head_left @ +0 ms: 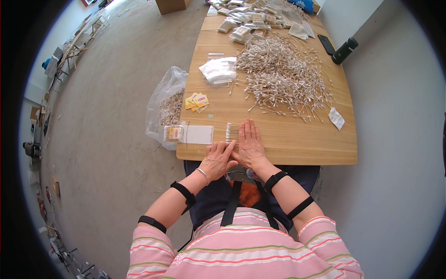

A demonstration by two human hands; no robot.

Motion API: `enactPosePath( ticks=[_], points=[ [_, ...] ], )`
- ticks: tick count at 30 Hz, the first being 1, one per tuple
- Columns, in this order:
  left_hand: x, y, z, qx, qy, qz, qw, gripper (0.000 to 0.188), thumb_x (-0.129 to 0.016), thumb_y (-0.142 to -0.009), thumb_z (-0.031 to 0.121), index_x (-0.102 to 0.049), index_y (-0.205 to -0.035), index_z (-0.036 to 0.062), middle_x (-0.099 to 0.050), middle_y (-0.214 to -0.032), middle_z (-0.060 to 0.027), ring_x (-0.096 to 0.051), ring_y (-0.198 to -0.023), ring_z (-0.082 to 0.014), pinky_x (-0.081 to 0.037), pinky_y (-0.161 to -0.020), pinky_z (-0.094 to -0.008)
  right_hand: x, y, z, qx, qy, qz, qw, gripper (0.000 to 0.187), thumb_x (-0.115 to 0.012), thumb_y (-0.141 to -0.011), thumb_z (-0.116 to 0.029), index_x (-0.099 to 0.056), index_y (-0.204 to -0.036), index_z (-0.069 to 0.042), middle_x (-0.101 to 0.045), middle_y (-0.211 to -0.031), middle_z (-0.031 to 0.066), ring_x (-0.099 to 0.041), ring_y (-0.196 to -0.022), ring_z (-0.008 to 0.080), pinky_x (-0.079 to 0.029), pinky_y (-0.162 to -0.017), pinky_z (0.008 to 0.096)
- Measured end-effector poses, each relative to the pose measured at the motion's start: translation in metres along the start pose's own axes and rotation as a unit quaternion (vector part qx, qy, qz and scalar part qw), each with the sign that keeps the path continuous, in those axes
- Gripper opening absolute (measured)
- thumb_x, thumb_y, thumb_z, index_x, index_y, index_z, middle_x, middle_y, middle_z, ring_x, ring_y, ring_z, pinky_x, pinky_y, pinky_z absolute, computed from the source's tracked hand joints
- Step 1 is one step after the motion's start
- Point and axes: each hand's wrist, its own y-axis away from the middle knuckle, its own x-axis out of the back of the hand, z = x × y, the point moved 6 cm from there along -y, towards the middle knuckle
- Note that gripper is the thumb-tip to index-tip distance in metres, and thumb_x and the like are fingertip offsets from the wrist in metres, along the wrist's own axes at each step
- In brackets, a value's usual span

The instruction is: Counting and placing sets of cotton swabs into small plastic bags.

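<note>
A short row of cotton swabs point(232, 132) lies side by side near the table's front edge. My right hand point(251, 145) is flat along the row's right side, fingers straight and held together, covering part of it. At the row's near end, my left hand point(215, 160) has its index finger stretched toward the swabs and its thumb apart; I see nothing held in it. Just left of the row is a flat white rectangular piece point(200, 135). Beyond that, at the table's left edge, sits a filled clear pack of swabs point(173, 133) with a yellow label.
A big heap of loose cotton swabs point(283, 74) covers the table's middle. Left of it are empty clear bags point(218, 70) and yellow cards point(197, 101). Filled packs point(251, 21) lie at the far end, with a phone point(326, 44) and dark bottle point(345, 50) along the right edge.
</note>
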Motion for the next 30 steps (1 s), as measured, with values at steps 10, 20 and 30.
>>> enactPosePath(
  ticks=[10, 20, 30],
  points=[
    [-0.002, -0.008, -0.006, 0.051, 0.029, -0.005, 0.998, 0.066, -0.058, -0.086, 0.042, -0.036, -0.137, 0.0067, -0.046, -0.109, -0.0132, -0.044, -0.105, -0.0288, -0.032, -0.09, -0.0404, 0.0, 0.001, 0.001, 0.006, -0.021, -0.01, 1.0, 0.095, -0.052, -0.08, -0.055, -0.018, -0.141, 0.011, -0.011, -0.15, 0.027, -0.006, -0.142, 0.0368, -0.005, -0.116, 0.045],
    [0.001, -0.012, -0.003, 0.052, 0.034, -0.021, 0.998, 0.07, -0.057, -0.086, 0.04, -0.03, -0.142, 0.0072, -0.045, -0.108, -0.0146, -0.044, -0.103, -0.0307, -0.031, -0.09, -0.0412, 0.0, 0.001, 0.001, 0.001, -0.001, -0.03, 1.0, 0.099, -0.052, -0.08, -0.058, -0.014, -0.142, 0.01, -0.009, -0.151, 0.0266, -0.004, -0.142, 0.0368, -0.004, -0.116, 0.0447],
    [0.0, -0.018, -0.004, 0.056, 0.01, -0.016, 0.998, 0.069, -0.057, -0.086, 0.039, -0.032, -0.14, 0.0055, -0.049, -0.109, -0.0144, -0.046, -0.105, -0.0317, -0.033, -0.091, -0.042, -0.003, 0.0, 0.002, -0.002, 0.016, -0.05, 0.999, 0.102, -0.051, -0.079, -0.06, -0.013, -0.142, 0.01, -0.007, -0.151, 0.0271, -0.002, -0.142, 0.037, -0.003, -0.116, 0.0452]
  ],
)
